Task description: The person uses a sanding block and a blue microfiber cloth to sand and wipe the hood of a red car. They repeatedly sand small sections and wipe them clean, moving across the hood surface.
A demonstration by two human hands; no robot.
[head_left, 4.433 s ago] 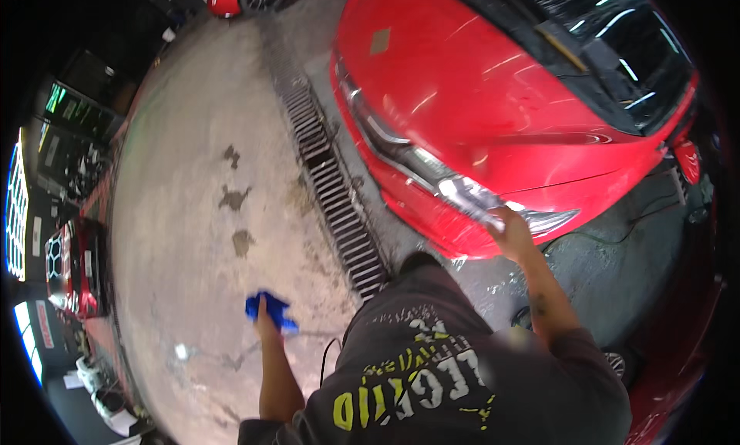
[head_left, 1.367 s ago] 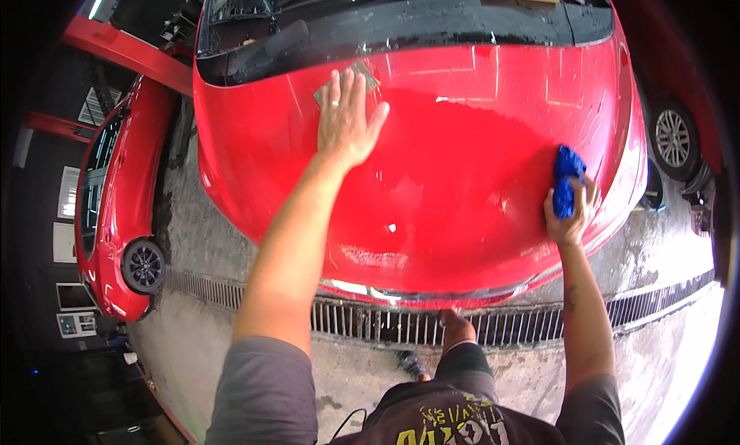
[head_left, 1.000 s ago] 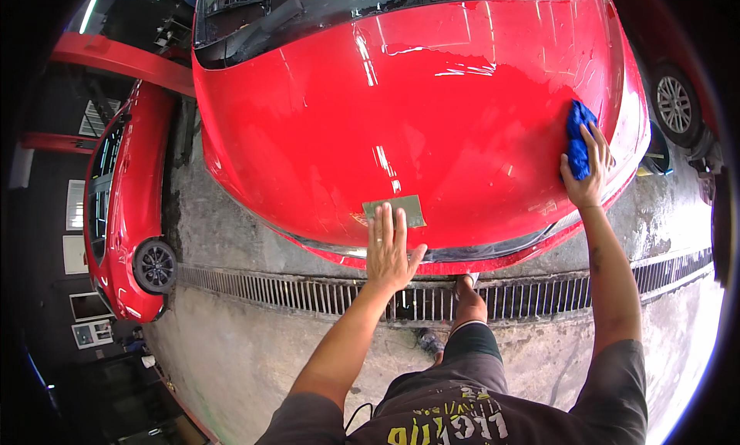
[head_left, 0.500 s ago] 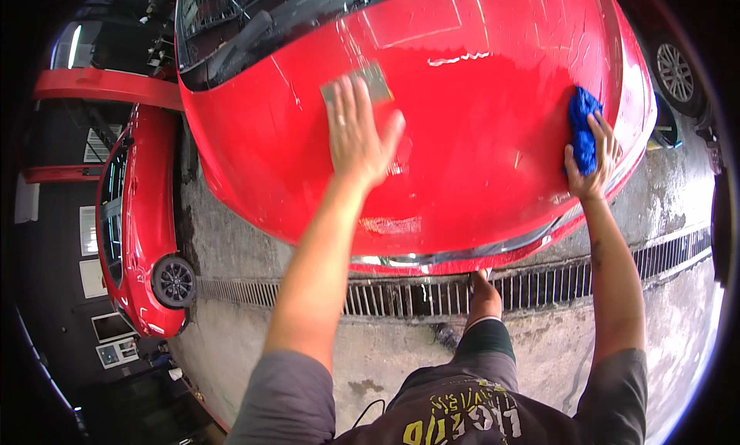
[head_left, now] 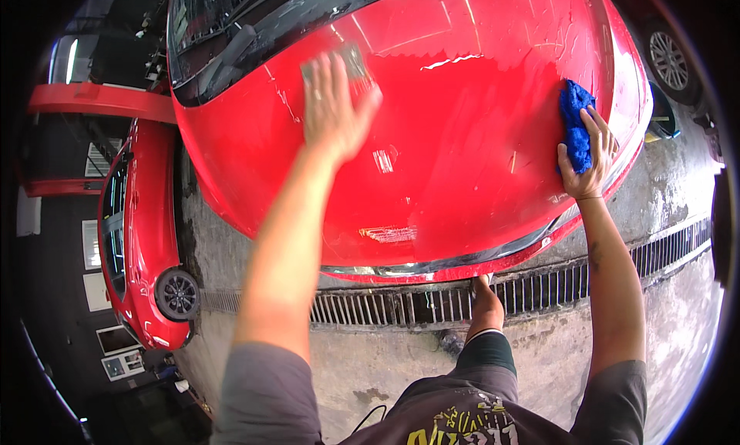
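Note:
A wet, glossy red car hood (head_left: 455,160) stretches out before me. On its far left part, near the windshield, my left hand (head_left: 333,110) lies flat with fingers extended and thumb apart, pressing a thin square grey-green pad (head_left: 356,61) against the paint. The hand is slightly blurred, and it covers much of the pad. At the hood's right side, my right hand (head_left: 590,156) holds a bunched blue microfiber cloth (head_left: 576,121) with fingers and thumb around it, resting on the paint.
Below the front bumper a metal drain grate (head_left: 401,308) crosses the wet concrete floor (head_left: 370,360). Another red car (head_left: 150,221) stands at left, beside a red lift arm (head_left: 100,98). A vehicle's wheel (head_left: 669,61) shows at far right.
My left hand has slid the pad up and left over the hood, toward the windshield. The right hand stays on the cloth; the whole view has shifted slightly.

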